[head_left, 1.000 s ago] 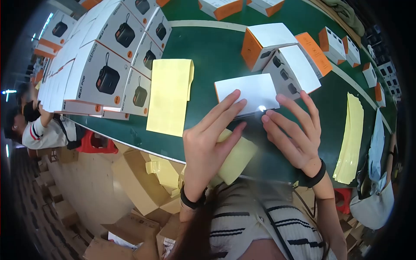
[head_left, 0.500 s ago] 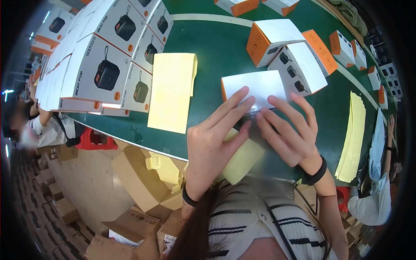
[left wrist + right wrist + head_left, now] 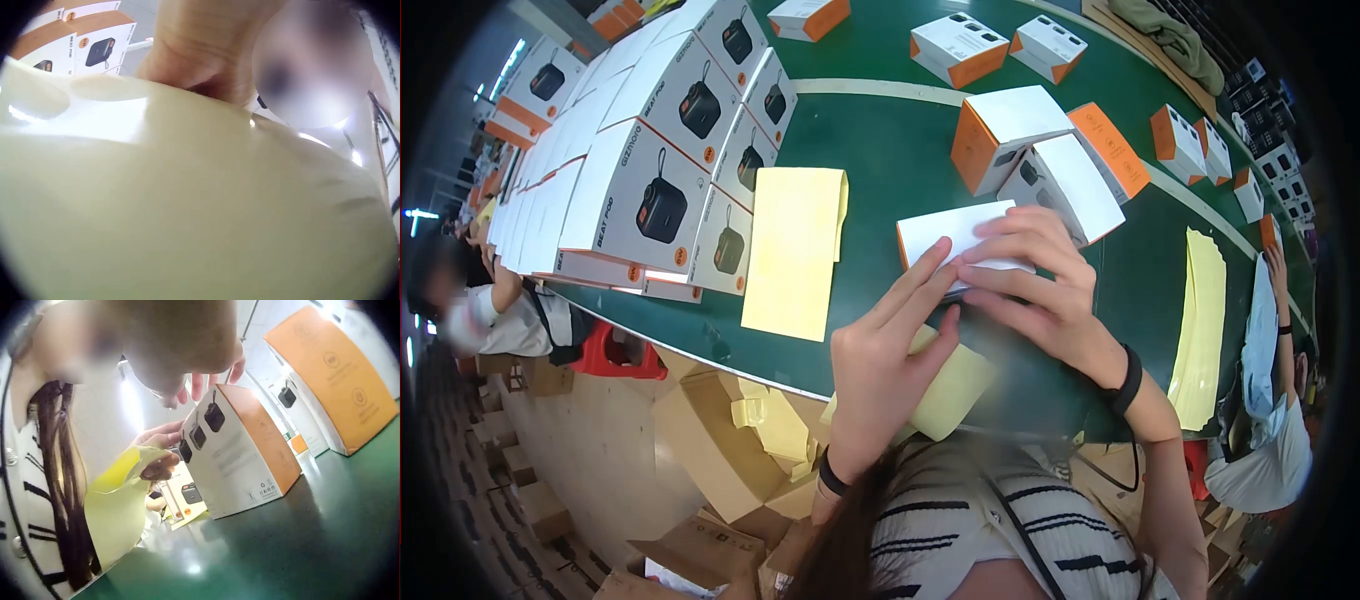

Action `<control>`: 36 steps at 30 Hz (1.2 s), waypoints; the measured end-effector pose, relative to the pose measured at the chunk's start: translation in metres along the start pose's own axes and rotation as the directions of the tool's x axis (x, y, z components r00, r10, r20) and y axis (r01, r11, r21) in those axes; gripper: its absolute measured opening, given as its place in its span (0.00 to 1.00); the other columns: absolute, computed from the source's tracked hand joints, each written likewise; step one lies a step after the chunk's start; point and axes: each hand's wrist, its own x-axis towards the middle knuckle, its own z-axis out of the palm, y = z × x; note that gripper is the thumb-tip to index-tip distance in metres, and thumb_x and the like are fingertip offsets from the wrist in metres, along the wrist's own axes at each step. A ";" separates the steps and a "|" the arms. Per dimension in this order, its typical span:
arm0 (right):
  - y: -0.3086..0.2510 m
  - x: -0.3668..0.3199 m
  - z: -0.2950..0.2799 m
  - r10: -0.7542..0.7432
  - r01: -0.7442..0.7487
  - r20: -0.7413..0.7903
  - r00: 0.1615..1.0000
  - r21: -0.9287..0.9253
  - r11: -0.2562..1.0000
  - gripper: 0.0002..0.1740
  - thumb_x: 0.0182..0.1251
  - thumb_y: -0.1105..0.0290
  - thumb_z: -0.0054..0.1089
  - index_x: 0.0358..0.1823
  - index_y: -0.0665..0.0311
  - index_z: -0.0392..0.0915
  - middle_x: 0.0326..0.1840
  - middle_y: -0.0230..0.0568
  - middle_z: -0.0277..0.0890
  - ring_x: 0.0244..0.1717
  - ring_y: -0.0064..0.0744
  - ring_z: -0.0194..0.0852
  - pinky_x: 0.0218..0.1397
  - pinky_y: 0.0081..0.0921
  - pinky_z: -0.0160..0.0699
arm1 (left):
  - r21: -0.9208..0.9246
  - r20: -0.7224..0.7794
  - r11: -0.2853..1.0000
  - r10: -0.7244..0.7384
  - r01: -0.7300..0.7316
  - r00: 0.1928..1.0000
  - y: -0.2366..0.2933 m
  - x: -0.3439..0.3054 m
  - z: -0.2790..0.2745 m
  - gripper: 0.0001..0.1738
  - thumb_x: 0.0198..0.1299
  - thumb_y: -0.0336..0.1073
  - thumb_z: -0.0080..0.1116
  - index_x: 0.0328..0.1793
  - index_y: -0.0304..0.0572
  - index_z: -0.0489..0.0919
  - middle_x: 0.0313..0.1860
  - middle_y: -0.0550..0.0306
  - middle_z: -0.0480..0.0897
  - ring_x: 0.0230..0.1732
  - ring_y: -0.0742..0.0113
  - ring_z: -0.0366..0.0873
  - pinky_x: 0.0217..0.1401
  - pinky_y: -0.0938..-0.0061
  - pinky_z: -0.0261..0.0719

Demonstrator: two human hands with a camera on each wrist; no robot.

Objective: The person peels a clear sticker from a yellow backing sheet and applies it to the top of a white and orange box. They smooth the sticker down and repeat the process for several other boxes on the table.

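In the head view a white box with an orange end (image 3: 935,232) lies on the green table. The left hand (image 3: 888,352) rests its extended fingertips on the box's near left part. A curved yellow sheet (image 3: 953,392) comes out from under its palm; the right wrist view shows lower fingers of that hand (image 3: 161,464) curled against the sheet (image 3: 115,515). The right hand (image 3: 1045,287) lies across the box's right side, fingers slightly bent and touching its top and near edge, close to the left fingertips. The sheet (image 3: 187,206) hides most of the left wrist view.
Boxes are stacked high at the left (image 3: 640,205). A flat yellow stack (image 3: 792,255) and yellow strips (image 3: 1198,335) lie on the table (image 3: 880,130). Three boxes stand just behind the hands, including one white box (image 3: 1065,185). Open cartons (image 3: 720,440) are below the table edge.
The right hand has moved left over the box and now covers its right part, its fingertips closer to the left hand. The left hand still touches the box and keeps the yellow sheet.
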 end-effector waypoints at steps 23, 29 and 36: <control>-0.047 -0.017 -0.117 0.186 -0.191 -0.048 0.981 -0.337 0.922 0.20 0.58 0.66 0.66 0.54 0.53 0.87 0.52 0.44 0.74 0.51 0.42 0.74 0.55 0.38 0.73 | -0.328 -0.229 0.936 -0.211 0.129 0.950 0.021 -0.007 -0.012 0.15 0.78 0.32 0.42 0.57 0.33 0.79 0.32 0.60 0.83 0.29 0.82 0.67 0.33 0.83 0.63; 0.052 -0.035 -0.212 0.183 -0.265 -0.200 0.963 -0.834 0.483 0.20 0.67 0.71 0.57 0.60 0.52 0.84 0.60 0.42 0.71 0.59 0.43 0.69 0.61 0.34 0.67 | -0.389 -0.066 0.890 -0.283 0.237 0.957 0.022 0.000 -0.001 0.16 0.78 0.32 0.41 0.60 0.35 0.78 0.32 0.57 0.85 0.27 0.79 0.70 0.32 0.81 0.66; 0.186 -0.070 -0.178 0.188 -0.214 -0.155 0.970 -0.911 0.353 0.18 0.70 0.71 0.55 0.58 0.52 0.83 0.63 0.40 0.72 0.62 0.44 0.67 0.65 0.39 0.64 | -0.287 -0.103 0.954 -0.115 0.081 0.988 0.049 0.008 0.008 0.15 0.76 0.30 0.42 0.62 0.36 0.76 0.32 0.54 0.86 0.25 0.75 0.74 0.30 0.78 0.70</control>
